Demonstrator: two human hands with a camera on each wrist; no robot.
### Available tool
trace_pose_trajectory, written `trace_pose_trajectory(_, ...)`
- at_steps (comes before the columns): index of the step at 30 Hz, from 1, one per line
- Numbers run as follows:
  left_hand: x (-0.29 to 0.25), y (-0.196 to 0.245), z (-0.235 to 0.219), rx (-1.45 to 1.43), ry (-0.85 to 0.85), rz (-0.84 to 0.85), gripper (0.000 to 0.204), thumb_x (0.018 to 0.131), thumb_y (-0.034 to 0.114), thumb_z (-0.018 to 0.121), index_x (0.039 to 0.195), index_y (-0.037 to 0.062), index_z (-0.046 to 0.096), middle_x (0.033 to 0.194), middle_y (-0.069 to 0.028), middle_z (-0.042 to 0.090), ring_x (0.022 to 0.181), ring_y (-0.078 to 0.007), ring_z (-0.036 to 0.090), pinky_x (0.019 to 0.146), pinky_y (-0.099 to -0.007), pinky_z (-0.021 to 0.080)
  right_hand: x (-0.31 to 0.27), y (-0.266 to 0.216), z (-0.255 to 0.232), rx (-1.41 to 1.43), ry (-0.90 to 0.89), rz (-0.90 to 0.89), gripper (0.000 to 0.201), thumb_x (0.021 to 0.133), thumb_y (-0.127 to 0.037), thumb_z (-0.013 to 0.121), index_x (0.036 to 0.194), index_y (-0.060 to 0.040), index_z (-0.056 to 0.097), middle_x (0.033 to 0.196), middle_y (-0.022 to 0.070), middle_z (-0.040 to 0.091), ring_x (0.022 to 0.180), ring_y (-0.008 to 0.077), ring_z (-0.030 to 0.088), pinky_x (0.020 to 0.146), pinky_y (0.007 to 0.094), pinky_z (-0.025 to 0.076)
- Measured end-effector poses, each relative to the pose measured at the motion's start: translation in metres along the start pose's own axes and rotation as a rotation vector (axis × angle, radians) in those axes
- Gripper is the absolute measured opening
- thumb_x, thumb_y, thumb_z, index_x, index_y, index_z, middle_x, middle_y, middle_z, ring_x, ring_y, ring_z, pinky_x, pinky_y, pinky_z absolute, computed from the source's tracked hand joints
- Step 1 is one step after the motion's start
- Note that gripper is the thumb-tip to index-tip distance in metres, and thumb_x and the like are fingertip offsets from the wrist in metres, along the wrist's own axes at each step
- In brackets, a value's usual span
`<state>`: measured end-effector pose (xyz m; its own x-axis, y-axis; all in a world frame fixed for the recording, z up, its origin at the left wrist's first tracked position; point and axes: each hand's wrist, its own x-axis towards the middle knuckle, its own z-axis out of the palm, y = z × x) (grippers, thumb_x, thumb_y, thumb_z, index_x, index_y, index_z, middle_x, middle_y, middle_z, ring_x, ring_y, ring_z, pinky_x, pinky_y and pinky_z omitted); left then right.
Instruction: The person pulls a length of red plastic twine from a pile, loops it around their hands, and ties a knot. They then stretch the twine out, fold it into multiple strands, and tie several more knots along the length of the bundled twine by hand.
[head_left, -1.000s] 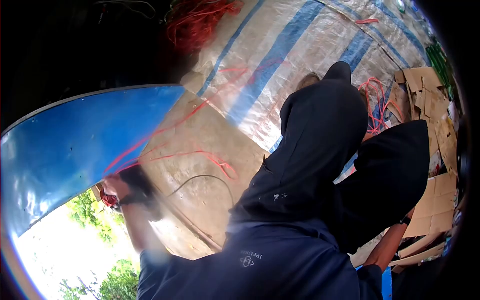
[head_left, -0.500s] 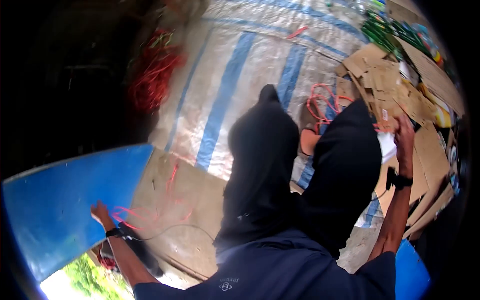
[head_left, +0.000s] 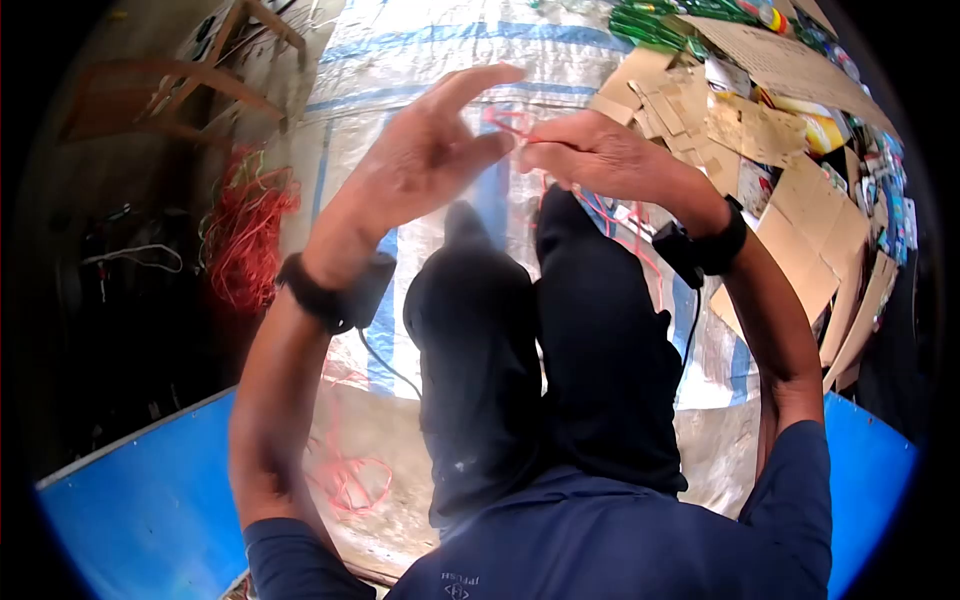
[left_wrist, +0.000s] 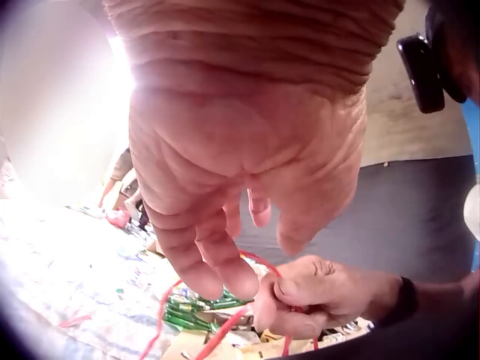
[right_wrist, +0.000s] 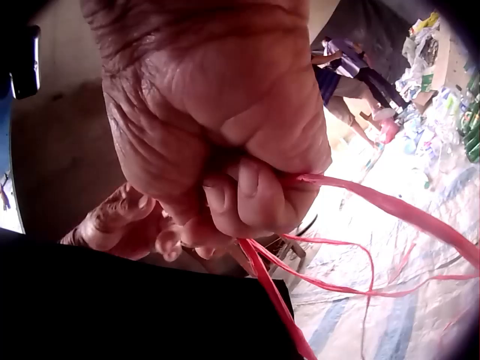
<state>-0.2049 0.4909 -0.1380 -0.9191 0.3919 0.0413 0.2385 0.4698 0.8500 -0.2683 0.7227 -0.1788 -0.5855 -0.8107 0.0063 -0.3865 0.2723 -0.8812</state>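
My right hand [head_left: 615, 160] grips a pink-red plastic string [right_wrist: 390, 206] in curled fingers, and several strands hang from the fist in the right wrist view. My left hand [head_left: 415, 160] is raised beside it, close to the right fingertips. Its fingers [left_wrist: 187, 259] are loosely bent and apart, and its palm shows bare in the left wrist view. Past those fingertips runs a loop of the string. More of the string trails below the right hand, over the dark trousers [head_left: 470, 330].
A tangled heap of red string [head_left: 250, 230] lies at the left, near a wooden chair [head_left: 180, 80]. Flattened cardboard [head_left: 810, 230] and green bottles [head_left: 650, 30] pile up at the right. Striped woven sheeting [head_left: 400, 60] covers the floor. Blue panels [head_left: 140, 490] stand low at both sides.
Both hands have come up and together in front of the knees, the left from the blue panel and the right from beside the cardboard. The head view has swung round to the right.
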Motion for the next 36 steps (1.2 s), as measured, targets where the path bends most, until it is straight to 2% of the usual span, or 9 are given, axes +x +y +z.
trace_pose_trajectory(2,0.026,-0.028,0.023,0.006,0.008,0.163,0.036,0.099,0.014,0.063,0.133,0.0054,0.055,0.084,-0.0034,0.064,0.074,-0.0089,0.058,0.068,-0.0263,0.050,0.000,0.010,0.006,0.040,0.014,-0.001,0.032,0.099,-0.025,0.053,0.087,0.0022,0.066,0.063,0.0018,0.051,0.060,0.0089,0.049,0.055,0.0288,0.040)
trace_pose_trajectory(6,0.036,-0.030,0.031,0.059,-0.072,0.138,0.033,0.102,0.029,0.058,0.117,0.0009,0.063,0.085,-0.0067,0.066,0.073,-0.0114,0.059,0.068,-0.0273,0.050,-0.005,0.021,0.002,0.069,0.064,0.001,0.032,0.099,-0.027,0.055,0.089,0.0009,0.068,0.065,0.0031,0.057,0.063,0.0103,0.054,0.057,0.0308,0.044)
trace_pose_trajectory(10,0.041,-0.025,0.034,0.222,-0.151,0.025,0.029,0.102,0.027,0.058,0.108,-0.0011,0.064,0.073,-0.0111,0.060,0.066,-0.0152,0.053,0.064,-0.0312,0.048,-0.015,0.028,-0.008,-0.040,0.092,-0.042,0.026,0.096,-0.024,0.061,0.096,0.0000,0.070,0.075,0.0066,0.066,0.074,0.0121,0.061,0.069,0.0297,0.050)
trace_pose_trajectory(14,0.052,-0.039,0.040,0.461,-0.021,0.153,0.022,0.100,0.019,0.058,0.102,-0.0014,0.065,0.072,-0.0124,0.061,0.065,-0.0174,0.056,0.065,-0.0329,0.049,-0.024,0.025,-0.018,-0.173,0.260,-0.008,0.024,0.095,-0.021,0.062,0.104,0.0002,0.070,0.092,0.0091,0.070,0.088,0.0150,0.065,0.081,0.0298,0.051)
trace_pose_trajectory(19,0.072,-0.023,0.038,0.593,-0.061,0.123,0.022,0.099,0.018,0.057,0.096,-0.0006,0.068,0.081,-0.0120,0.069,0.075,-0.0169,0.066,0.073,-0.0317,0.052,-0.025,0.030,-0.034,-0.086,0.504,-0.062,0.026,0.096,-0.019,0.060,0.113,-0.0008,0.068,0.096,0.0079,0.070,0.082,0.0128,0.063,0.081,0.0269,0.052)
trace_pose_trajectory(22,0.083,-0.009,0.037,0.223,-0.144,0.114,0.029,0.102,0.023,0.053,0.102,-0.0006,0.070,0.091,-0.0077,0.073,0.085,-0.0174,0.070,0.083,-0.0297,0.052,-0.028,0.014,-0.042,0.567,0.538,0.066,0.026,0.097,-0.010,0.051,0.119,0.0030,0.060,0.100,0.0077,0.067,0.068,0.0096,0.054,0.062,0.0229,0.047)
trace_pose_trajectory(26,0.091,0.007,0.070,-0.284,-0.054,-0.100,0.033,0.102,0.024,0.052,0.110,-0.0065,0.063,0.102,-0.0136,0.071,0.095,-0.0211,0.072,0.089,-0.0292,0.054,-0.024,0.011,-0.040,0.997,0.610,-0.113,0.025,0.096,-0.002,0.045,0.120,0.0022,0.052,0.103,0.0102,0.062,0.076,0.0122,0.056,0.066,0.0234,0.049)
trace_pose_trajectory(34,0.090,0.033,0.099,-0.697,-0.012,-0.250,0.031,0.105,0.023,0.044,0.114,-0.0033,0.058,0.101,-0.0144,0.069,0.097,-0.0259,0.072,0.088,-0.0366,0.058,-0.026,0.002,-0.039,1.088,0.789,-0.118,0.021,0.097,-0.007,0.049,0.117,-0.0017,0.052,0.098,0.0082,0.062,0.081,0.0135,0.059,0.071,0.0262,0.053)
trace_pose_trajectory(36,0.088,0.038,0.101,-0.766,-0.021,-0.308,0.031,0.105,0.023,0.043,0.112,-0.0022,0.059,0.091,-0.0085,0.066,0.083,-0.0202,0.070,0.080,-0.0334,0.058,-0.028,0.004,-0.039,1.002,0.792,-0.128,0.021,0.096,-0.007,0.049,0.117,-0.0013,0.053,0.098,0.0079,0.061,0.082,0.0130,0.059,0.071,0.0261,0.053)
